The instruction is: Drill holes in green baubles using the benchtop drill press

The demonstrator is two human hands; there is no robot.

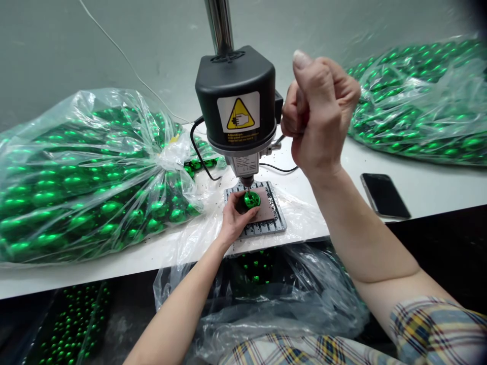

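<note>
A shiny green ball (252, 199) sits on the drill press base plate (280, 223), over a pale pad (267, 205). My left hand (234, 218) is closed on the ball from the left, thumb in front and fingers behind. Right above it is the chuck (247, 181) of the small black drill press (236, 101), its bit at the top of the ball; whether the bit has entered cannot be made out. Raised beside the press head, my right hand (321, 111) is wrapped in a fist round the feed lever (279, 141), whose end is hidden in the fingers.
A large clear bag of green balls (76, 182) lies at the left, another bag of green balls (418, 101) at the back right. A phone (385, 195) rests on the white table (429, 175). Below the table edge hangs an open plastic bag (297, 289) with green balls inside.
</note>
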